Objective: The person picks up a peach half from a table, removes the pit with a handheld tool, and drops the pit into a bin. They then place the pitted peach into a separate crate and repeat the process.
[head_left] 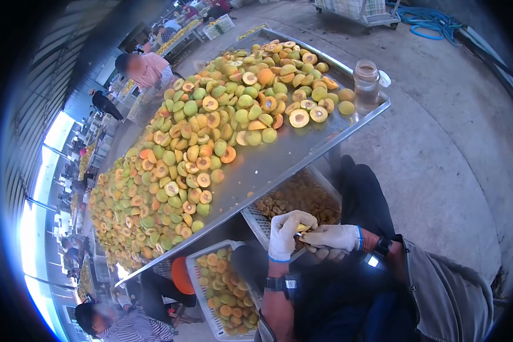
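My left hand [289, 233], in a white knit glove with a blue cuff, is closed around a yellow peach half [302, 227]. Close against it, my right hand [332, 239], gloved the same way, has its fingers curled round a small tool, of which only a short tip shows at the fruit. Both hands are above a white crate [255, 223] of brown pits. Many cut peach halves [194, 137], green, yellow and orange, are heaped on the metal table [285, 165] in front of me.
A clear jar [366, 85] stands at the table's right corner. Left of my legs is a white crate [196, 279] full of peach halves. A striped-sleeved person [137, 328] sits at lower left; another person [148, 71] works across the table. A blue hose [427, 25] lies behind.
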A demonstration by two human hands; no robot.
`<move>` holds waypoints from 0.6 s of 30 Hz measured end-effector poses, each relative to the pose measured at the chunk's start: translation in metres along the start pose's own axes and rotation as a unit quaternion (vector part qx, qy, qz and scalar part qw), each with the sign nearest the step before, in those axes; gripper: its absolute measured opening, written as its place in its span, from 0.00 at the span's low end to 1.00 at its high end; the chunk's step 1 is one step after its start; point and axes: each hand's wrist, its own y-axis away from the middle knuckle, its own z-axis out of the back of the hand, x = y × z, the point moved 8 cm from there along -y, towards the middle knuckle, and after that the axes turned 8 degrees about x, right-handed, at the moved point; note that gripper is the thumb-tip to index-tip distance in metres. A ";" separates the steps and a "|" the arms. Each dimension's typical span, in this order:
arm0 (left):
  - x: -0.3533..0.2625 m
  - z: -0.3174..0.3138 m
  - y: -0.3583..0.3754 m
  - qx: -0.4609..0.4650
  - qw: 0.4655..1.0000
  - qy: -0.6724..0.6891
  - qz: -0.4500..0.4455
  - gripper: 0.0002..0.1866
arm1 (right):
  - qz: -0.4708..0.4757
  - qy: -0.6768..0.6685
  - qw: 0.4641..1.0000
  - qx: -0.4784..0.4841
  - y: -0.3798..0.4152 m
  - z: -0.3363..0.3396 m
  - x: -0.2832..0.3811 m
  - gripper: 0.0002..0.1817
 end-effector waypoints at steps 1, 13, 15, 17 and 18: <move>0.010 0.009 0.002 -0.055 0.998 -0.004 0.015 0.26 | -0.001 0.001 1.000 -0.001 -0.002 0.001 -0.001 0.25; 0.053 0.028 0.015 -0.340 0.936 0.033 0.083 0.31 | 0.084 0.364 0.884 -0.281 -0.010 0.032 0.011 0.33; 0.062 0.030 0.016 -0.364 0.927 0.039 0.087 0.31 | 0.085 0.418 0.850 -0.310 -0.007 0.030 0.016 0.28; 0.073 0.034 0.019 -0.386 0.915 0.043 0.110 0.31 | 0.043 0.425 0.846 -0.318 -0.004 0.027 0.020 0.27; 0.077 0.036 0.018 -0.387 0.914 0.044 0.110 0.31 | 0.001 0.430 0.842 -0.326 -0.002 0.028 0.019 0.25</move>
